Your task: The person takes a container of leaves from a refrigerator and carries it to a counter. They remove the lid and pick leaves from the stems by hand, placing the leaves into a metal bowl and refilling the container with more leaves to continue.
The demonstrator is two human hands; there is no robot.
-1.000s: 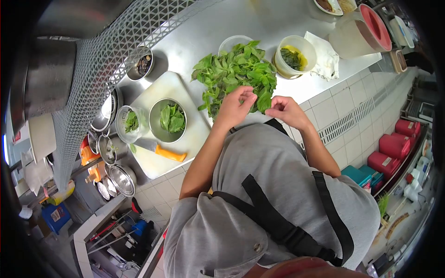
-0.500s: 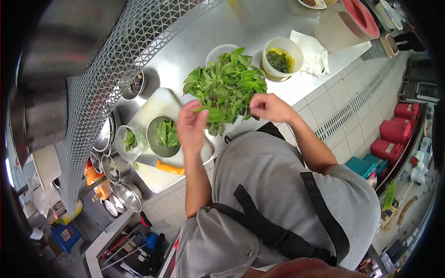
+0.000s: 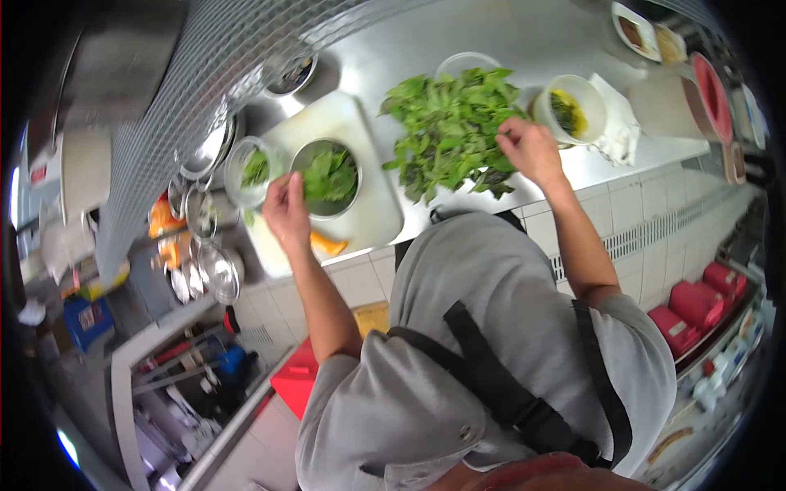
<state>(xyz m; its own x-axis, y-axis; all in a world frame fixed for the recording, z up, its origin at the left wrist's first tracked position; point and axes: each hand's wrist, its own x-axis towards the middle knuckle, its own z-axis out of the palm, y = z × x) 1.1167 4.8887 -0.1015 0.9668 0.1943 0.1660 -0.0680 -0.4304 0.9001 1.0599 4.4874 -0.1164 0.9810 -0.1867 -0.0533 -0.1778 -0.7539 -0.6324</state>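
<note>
A heap of green leaves (image 3: 446, 123) lies on the steel counter. At its right edge is my right hand (image 3: 528, 150), thumb and fingers drawn together; whatever is between the tips is too small to make out. My left hand (image 3: 286, 209) is closed at the left rim of a metal bowl (image 3: 348, 206) on a white cutting board (image 3: 372, 176); anything it holds is hidden. Picked leaves (image 3: 330, 174) fill part of the bowl. Left of it stands a clear tub (image 3: 237, 168) with a few leaves. An orange handle (image 3: 327, 243) lies below the bowl.
Right of the heap stands a white tub (image 3: 594, 106) with dark leaves in yellow liquid, beside a white cloth (image 3: 614, 135). Farther right is a large container with a red rim (image 3: 712, 98). Metal pans (image 3: 221, 274) sit at the left, beneath a mesh shelf (image 3: 196, 98).
My left hand has moved from the heap to the bowl, and the leaf at its fingers no longer shows there. My right hand has moved over the heap's right edge. The camera view has shifted.
</note>
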